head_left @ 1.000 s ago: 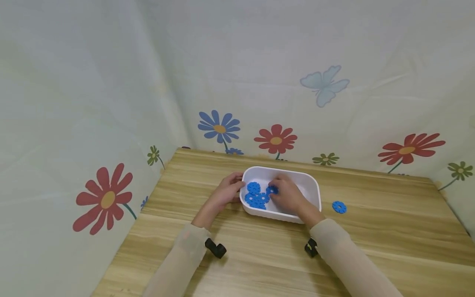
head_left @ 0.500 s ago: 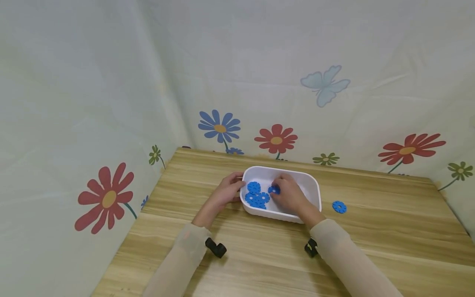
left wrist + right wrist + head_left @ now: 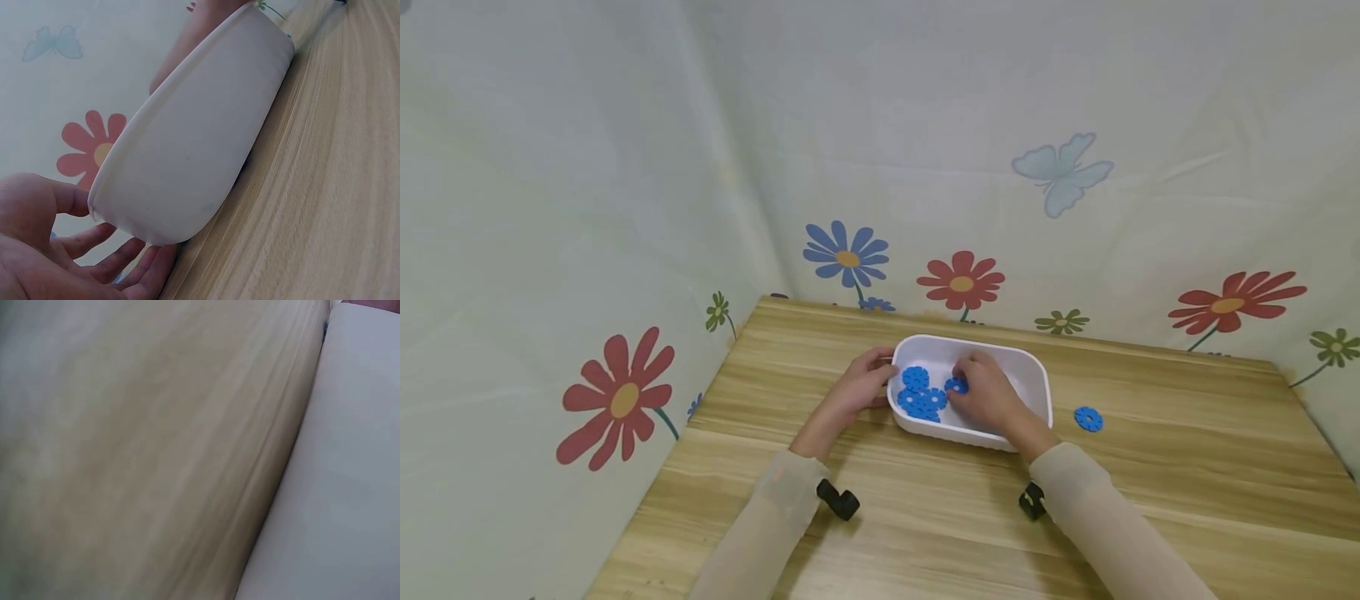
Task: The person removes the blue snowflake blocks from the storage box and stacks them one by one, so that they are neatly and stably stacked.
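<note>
Head | R hand (image 3: 989,397) pinching blue disc (image 3: 957,382) on its L, in tray (image 3: 957,436) | L hand (image 3: 861,386) spread against tray

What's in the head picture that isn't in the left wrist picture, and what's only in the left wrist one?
Only the head view: the inside of the white tub, blue discs lying in it, the right hand holding another at its fingertips, and the cream sleeves.

Only the left wrist view: how low the fingers of the left hand touch the tub's outside end, close to the table.

Both: tub, left hand, table, and the backdrop with a butterfly and red flower.
</note>
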A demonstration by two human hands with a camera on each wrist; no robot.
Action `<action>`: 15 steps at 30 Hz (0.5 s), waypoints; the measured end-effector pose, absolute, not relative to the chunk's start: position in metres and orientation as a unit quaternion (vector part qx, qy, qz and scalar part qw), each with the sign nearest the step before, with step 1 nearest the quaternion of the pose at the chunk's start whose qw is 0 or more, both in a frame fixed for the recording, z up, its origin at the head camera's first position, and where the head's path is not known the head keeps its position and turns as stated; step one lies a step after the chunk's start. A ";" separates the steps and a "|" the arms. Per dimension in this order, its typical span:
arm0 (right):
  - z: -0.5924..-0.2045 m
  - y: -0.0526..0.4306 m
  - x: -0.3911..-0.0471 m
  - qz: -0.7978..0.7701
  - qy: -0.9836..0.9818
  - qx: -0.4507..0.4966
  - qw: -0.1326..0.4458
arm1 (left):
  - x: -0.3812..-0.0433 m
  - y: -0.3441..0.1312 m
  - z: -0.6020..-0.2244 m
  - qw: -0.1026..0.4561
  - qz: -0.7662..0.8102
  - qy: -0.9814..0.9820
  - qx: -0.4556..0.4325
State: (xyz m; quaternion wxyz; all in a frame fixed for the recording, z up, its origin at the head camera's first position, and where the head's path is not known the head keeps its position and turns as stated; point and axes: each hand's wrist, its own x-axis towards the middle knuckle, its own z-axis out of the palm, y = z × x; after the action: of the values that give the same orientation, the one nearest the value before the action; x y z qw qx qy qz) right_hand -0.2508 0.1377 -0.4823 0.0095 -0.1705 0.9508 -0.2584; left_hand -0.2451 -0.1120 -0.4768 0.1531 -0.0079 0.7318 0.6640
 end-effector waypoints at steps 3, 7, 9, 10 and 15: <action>-0.482 0.141 -0.251 -0.255 0.951 -0.172 0.014 | -0.245 -0.111 -0.477 0.156 0.661 0.734 -0.003; -0.480 0.144 -0.250 -0.245 0.953 -0.177 0.032 | -0.244 -0.111 -0.478 0.162 0.656 0.737 0.000; -0.478 0.145 -0.250 -0.245 0.953 -0.174 0.047 | -0.244 -0.112 -0.478 0.160 0.656 0.737 0.000; -0.476 0.145 -0.251 -0.246 0.952 -0.174 0.052 | -0.244 -0.112 -0.478 0.159 0.657 0.737 0.001; -0.472 0.143 -0.254 -0.253 0.951 -0.163 0.070 | -0.244 -0.113 -0.476 0.155 0.658 0.737 0.002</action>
State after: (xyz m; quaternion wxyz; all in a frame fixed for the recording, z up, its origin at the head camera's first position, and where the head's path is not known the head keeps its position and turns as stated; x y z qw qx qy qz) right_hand -0.2537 0.1433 -0.4717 0.0703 -0.1632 0.9510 -0.2529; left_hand -0.2442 -0.1134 -0.4763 0.1546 0.0017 0.7368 0.6582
